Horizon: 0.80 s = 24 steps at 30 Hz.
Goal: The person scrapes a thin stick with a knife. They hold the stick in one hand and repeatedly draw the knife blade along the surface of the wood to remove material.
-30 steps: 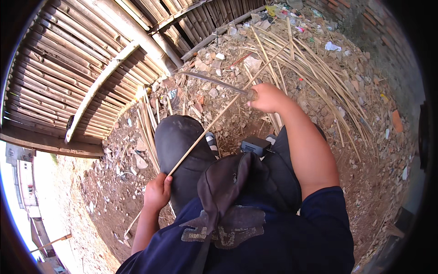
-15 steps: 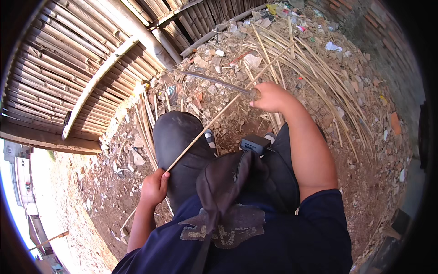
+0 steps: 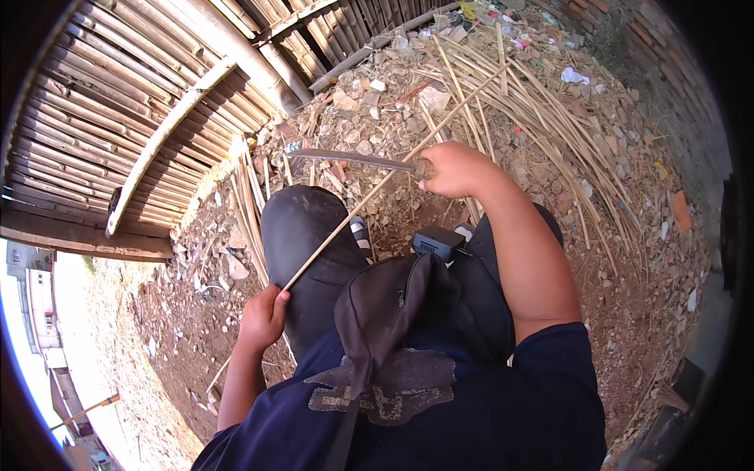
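Note:
My left hand (image 3: 263,316) grips the near end of a long thin bamboo strip (image 3: 369,200) that runs up and to the right across my raised left knee (image 3: 302,228). My right hand (image 3: 452,169) is closed on the handle of a long flat blade (image 3: 345,158), which lies sideways across the strip, its tip pointing left. The far end of the strip reaches into the pile of bamboo strips (image 3: 503,94) ahead.
A bamboo slat wall (image 3: 118,118) stands at the left and top. Rubble and stones (image 3: 377,94) cover the dirt ground. Loose strips (image 3: 251,212) lie left of my knee. A small black box (image 3: 436,239) and a dark bag (image 3: 393,314) rest on my lap.
My right hand and the blade have shifted slightly along the strip; my left hand stays gripping the near end. The view has moved a little.

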Tool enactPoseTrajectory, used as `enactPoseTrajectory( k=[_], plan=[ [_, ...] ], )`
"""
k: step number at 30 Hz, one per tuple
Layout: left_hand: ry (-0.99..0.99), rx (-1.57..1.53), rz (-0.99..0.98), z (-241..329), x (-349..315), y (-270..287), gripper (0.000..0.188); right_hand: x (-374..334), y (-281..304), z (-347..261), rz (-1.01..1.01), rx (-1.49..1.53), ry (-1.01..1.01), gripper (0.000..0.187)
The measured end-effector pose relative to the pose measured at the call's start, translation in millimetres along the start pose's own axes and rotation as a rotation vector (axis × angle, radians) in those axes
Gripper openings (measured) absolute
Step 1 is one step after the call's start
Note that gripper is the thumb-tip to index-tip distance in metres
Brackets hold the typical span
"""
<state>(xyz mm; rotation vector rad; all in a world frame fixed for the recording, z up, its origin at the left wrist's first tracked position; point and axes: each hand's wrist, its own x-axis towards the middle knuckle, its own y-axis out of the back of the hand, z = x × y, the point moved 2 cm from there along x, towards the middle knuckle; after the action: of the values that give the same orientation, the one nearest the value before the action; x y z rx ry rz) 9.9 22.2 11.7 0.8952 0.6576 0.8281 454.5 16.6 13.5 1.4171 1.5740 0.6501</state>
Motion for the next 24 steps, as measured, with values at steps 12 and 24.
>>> enactPoseTrajectory(
  k=[12, 24],
  plan=[
    [0.029, 0.012, 0.002, -2.2, 0.4, -2.3, 0.038, 3.8, 2.7, 19.5, 0.064, 0.111, -0.074, 0.071],
    [-0.02, 0.005, -0.007, -5.5, 1.8, -0.8, 0.038, 3.7, 10.1, 24.0, 0.143, 0.113, -0.142, 0.055]
  ],
)
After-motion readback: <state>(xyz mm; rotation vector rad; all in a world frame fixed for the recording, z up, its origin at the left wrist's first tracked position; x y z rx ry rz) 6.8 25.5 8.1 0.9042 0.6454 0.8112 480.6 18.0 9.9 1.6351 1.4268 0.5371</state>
